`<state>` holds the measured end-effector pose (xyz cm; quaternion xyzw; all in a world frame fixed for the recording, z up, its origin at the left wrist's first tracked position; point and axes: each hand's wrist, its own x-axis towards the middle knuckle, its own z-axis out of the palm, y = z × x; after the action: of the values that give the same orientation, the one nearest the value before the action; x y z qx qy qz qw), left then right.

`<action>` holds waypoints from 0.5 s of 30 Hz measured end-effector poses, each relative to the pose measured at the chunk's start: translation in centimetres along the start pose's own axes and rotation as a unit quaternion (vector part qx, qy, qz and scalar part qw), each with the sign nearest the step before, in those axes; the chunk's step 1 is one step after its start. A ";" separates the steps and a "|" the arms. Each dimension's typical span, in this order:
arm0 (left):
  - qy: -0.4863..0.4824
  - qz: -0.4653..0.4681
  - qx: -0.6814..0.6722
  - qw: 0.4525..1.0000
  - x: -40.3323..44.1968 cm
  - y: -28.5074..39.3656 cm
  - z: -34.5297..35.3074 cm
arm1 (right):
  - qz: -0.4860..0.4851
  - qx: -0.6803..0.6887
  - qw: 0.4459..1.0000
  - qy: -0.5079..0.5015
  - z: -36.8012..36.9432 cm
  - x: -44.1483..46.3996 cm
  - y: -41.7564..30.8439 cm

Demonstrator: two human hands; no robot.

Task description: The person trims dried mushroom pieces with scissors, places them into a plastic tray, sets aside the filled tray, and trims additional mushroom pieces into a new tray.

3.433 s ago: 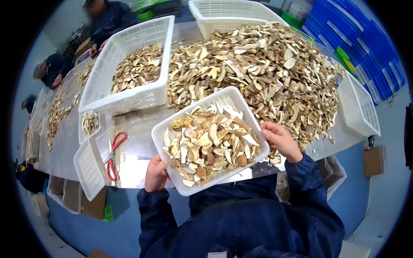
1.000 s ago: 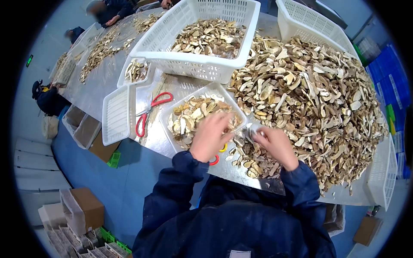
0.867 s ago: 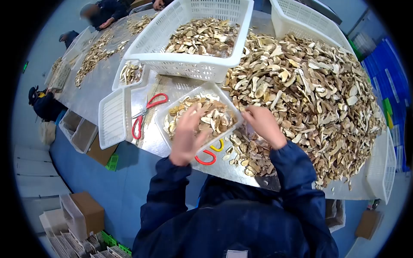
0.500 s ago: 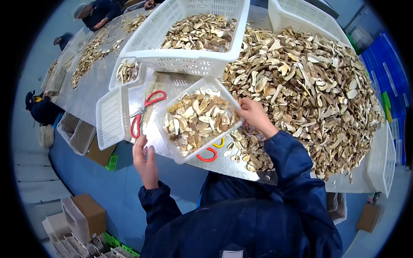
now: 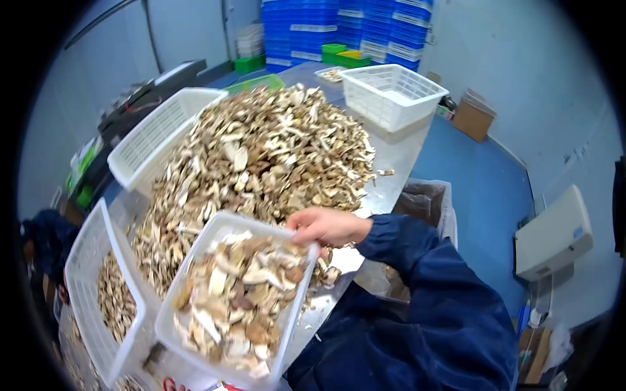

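Note:
My right hand [image 5: 326, 227] grips the rim of a clear plastic container [image 5: 297, 316] at its far right corner. Sliced dried mushrooms [image 5: 241, 296] fill the container, which is tilted and held over the near side of the table. Just beyond it rises a large heap of dried mushroom slices [image 5: 280, 150]. My left hand is out of the picture. Part of a red scissor handle [image 5: 171, 384] shows at the bottom edge, below the container.
A white basket [image 5: 91, 244] with mushroom slices stands left of the container. Another white basket [image 5: 153, 140] lies behind the heap, and a third basket [image 5: 391, 107] sits on the table's far end. Blue crates [image 5: 378, 26] are stacked beyond. A lined bin [image 5: 450, 215] stands beside the table.
The view has swung right toward the heap and far table end. The container has moved along with my right hand, still gripped. My left hand has left the view.

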<state>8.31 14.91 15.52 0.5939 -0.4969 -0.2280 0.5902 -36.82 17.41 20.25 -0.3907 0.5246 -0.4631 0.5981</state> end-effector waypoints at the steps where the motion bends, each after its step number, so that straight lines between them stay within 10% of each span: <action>1: -0.008 0.010 -0.026 1.000 0.4 -0.1 1.2 | -0.007 0.012 1.000 0.022 -2.2 -1.5 -1.1; 15: -0.162 0.012 -0.008 0.987 0.2 2.9 10.7 | -0.242 0.188 0.821 0.482 -35.2 -15.2 -11.8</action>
<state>-1.72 10.23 16.17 0.5384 -0.5909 -0.3186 0.5093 -73.65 29.61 30.44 -0.1119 0.5373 -0.8119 0.1991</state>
